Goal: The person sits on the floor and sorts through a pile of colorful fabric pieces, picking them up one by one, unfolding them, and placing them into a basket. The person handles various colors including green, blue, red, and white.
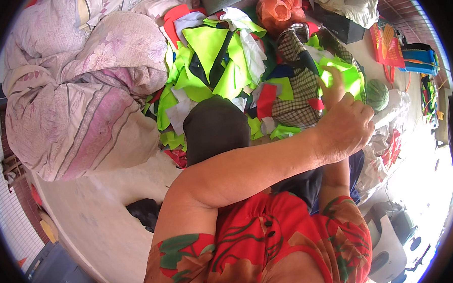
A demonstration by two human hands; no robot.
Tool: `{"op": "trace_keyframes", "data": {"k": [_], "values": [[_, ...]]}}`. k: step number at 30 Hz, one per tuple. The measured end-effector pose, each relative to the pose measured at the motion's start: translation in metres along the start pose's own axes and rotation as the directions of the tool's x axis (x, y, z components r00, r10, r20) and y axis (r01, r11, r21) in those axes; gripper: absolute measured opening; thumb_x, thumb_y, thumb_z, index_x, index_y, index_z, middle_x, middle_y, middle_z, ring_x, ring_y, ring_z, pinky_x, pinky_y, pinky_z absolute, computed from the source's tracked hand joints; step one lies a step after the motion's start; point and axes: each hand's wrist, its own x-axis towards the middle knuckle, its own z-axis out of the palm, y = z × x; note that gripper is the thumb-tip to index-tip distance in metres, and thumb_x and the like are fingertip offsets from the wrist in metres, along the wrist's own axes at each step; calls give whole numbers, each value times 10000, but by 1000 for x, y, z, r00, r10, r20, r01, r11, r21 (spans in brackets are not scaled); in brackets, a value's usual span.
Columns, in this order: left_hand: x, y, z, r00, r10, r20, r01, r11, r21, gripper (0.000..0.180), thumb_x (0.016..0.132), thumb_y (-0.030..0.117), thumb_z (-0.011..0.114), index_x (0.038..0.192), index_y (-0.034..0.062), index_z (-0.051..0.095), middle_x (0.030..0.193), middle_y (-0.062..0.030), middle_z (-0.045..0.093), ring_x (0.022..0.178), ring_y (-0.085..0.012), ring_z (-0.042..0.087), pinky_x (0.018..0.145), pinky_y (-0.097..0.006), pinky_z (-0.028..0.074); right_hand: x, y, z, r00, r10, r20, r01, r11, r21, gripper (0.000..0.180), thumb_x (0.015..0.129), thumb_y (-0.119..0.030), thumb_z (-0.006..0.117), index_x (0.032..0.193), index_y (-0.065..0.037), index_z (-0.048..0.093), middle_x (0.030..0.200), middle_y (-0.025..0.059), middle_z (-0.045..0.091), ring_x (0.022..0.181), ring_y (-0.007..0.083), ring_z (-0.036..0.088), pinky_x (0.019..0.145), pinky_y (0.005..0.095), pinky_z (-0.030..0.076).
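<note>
My left arm reaches across to the right. My left hand [344, 128] hangs over the checked cloth bag [299, 65], its fingers curled in; what they pinch, if anything, is hidden. Just beyond it, partly covered by the left wrist, my right hand [334, 88] has a thumb and finger stretched apart. Right behind those fingers lies a bright yellow-green cloth piece [354, 76] in the bag's mouth. Left of the bag spreads a heap of yellow-green fabric scraps [202, 46], mixed with white, dark and red pieces [266, 100].
My dark-clad knee [216, 129] rises before the heap. A large floral cloth bundle [83, 107] fills the left. A round green melon-like thing [377, 94], white plastic bags [384, 155] and a sewing machine-like white device [390, 250] are on the right. A red plastic bag [281, 10] sits behind.
</note>
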Motion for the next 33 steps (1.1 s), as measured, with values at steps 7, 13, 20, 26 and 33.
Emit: {"op": "trace_keyframes", "data": {"k": [7, 13, 20, 26, 33], "values": [[5, -6, -2, 990, -36, -138, 26, 997, -73, 80, 682, 154, 592, 676, 89, 546, 733, -46, 490, 704, -202, 522, 670, -361, 404, -10, -113, 143, 855, 141, 499, -315, 905, 284, 633, 698, -280, 768, 1221, -56, 490, 1140, 190, 539, 1070, 306, 535, 924, 369, 435], [7, -12, -25, 989, -92, -119, 84, 994, -70, 92, 683, 151, 589, 697, 84, 529, 706, -38, 471, 682, -197, 513, 668, -359, 399, -4, -156, 206, 737, 328, 591, -417, 909, 16, 1228, 558, -436, 829, 1457, -138, 47, 1421, 293, 145, 1272, 499, 249, 1032, 510, 307], [7, -13, -26, 987, -115, -111, 111, 993, -39, 99, 682, 145, 597, 659, 89, 519, 680, -30, 461, 661, -182, 500, 642, -333, 379, 1, -67, 229, 904, 211, 371, -348, 868, 353, 659, 687, 49, 542, 1321, -107, 454, 1024, 166, 618, 909, 302, 618, 775, 346, 491], [7, -14, -18, 984, -128, -126, 124, 992, -36, 94, 675, 158, 606, 666, 99, 534, 680, -32, 492, 648, -190, 521, 640, -345, 395, 40, -46, 137, 687, 221, 693, -720, 80, 689, 404, 794, 41, 477, 1187, -24, 543, 946, 45, 614, 786, 138, 591, 701, 253, 493], [13, -14, -9, 992, -114, -56, 109, 990, -91, 66, 695, 169, 605, 699, 109, 579, 702, -38, 547, 681, -198, 568, 660, -350, 413, 40, 13, 98, 954, 70, 291, -272, 612, 742, 324, 922, -181, 483, 1189, 2, 497, 1079, 101, 596, 967, 215, 593, 820, 328, 488]]}}
